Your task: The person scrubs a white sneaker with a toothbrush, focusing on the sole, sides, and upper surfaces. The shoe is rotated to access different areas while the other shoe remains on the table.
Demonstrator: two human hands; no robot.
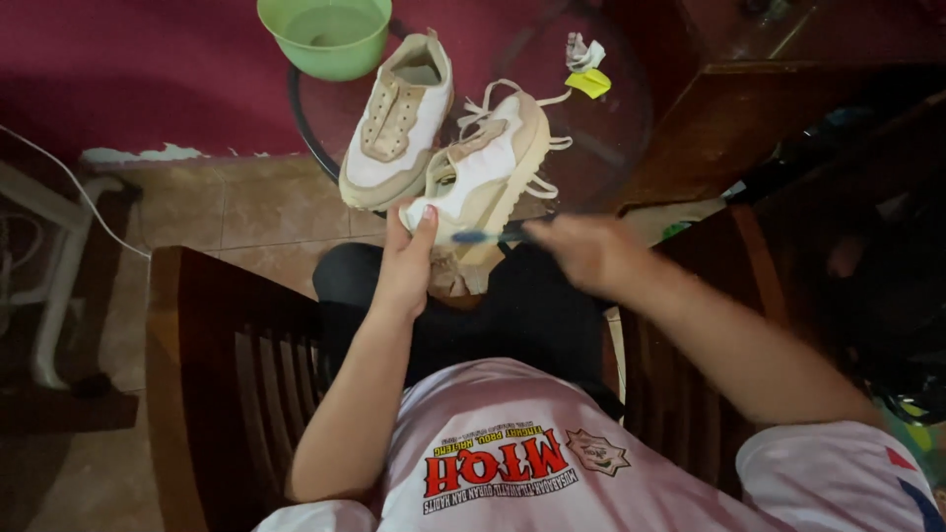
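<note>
we hold the near shoe [483,172] in our left hand [406,266]; the fingers [424,225] wrap its near end from below and clamp it, so the grip is closed on the shoe. the shoe is beige and white, tilted with its sole edge turned to the right, and its pale laces hang loose on the far and right sides. it sits above our lap, near the middle of the scene.

our right hand [589,251] is blurred. it is closed around a thin blue-handled brush [488,236] — the handle runs left from the fist and its tip lies against the near edge of the shoe's sole. the bristle end is too blurred to make out.

a second shoe [399,123] of the same colours rests just left of the held one, on a round dark glass table [611,148], touching or nearly touching it. a green plastic bowl [325,34] stands on the far left part of the table. a small crumpled white and yellow scrap [586,67] lies on the far right part — well apart from the shoes.

we sit on a dark wooden chair [227,365]; its arm is to our left. the floor [236,202] is tan tile, and the far wall is dark red.
</note>
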